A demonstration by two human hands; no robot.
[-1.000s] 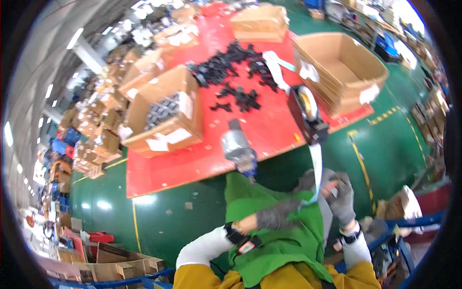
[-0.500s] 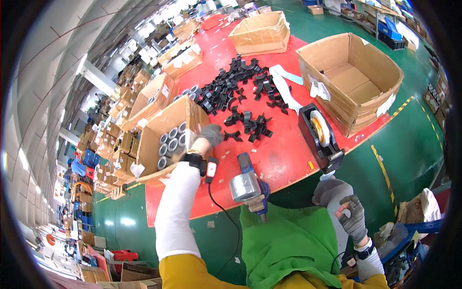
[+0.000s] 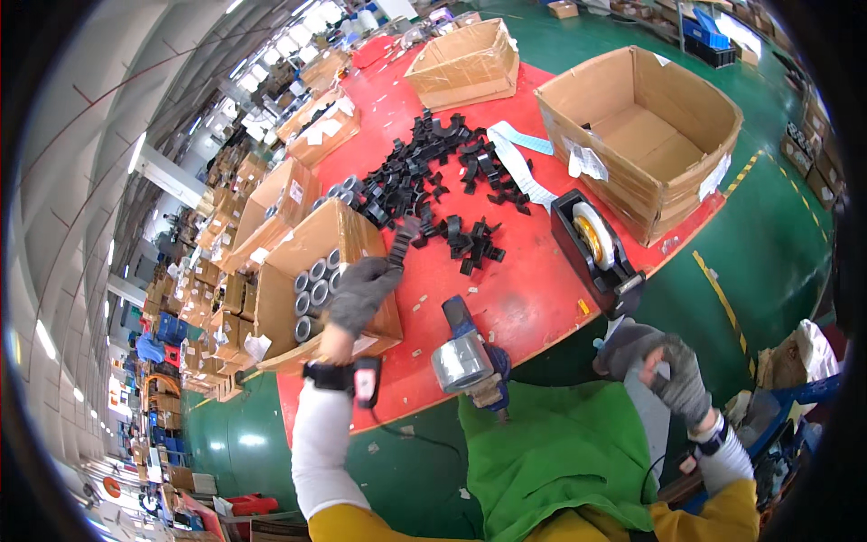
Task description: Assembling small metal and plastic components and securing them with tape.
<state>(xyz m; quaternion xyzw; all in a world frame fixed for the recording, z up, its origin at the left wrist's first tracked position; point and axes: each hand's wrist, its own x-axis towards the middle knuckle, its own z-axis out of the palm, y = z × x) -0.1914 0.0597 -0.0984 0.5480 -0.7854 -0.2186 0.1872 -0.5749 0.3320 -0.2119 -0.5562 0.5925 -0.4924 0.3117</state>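
Observation:
My left hand [image 3: 366, 291], in a dark grey glove, reaches over the near cardboard box with its fingers stretched toward a heap of small black curved clips [image 3: 424, 163]. Whether a fingertip touches a clip is hard to tell. Inside that box [image 3: 384, 312] stand several grey ring-ended tubes [image 3: 318, 294]. My right hand [image 3: 679, 384], in a lighter grey glove, is curled near my lap, right of the green apron [image 3: 560, 443]; a small pale patch shows at its fingers. Between the hands, a silver cylinder [image 3: 462, 361] sits on a blue clamp [image 3: 492, 384] at the table edge.
A black tape dispenser [image 3: 587, 248] stands at the right edge of the red table [image 3: 533, 307]. Behind it are a large open carton [image 3: 623, 194] and a pale paper strip [image 3: 519, 163]. More cartons [image 3: 465, 77] line the table's far and left sides.
My left hand has come back toward me, and its fingers now stretch out toward the clips. The view has shifted slightly. My right hand stays curled near my lap.

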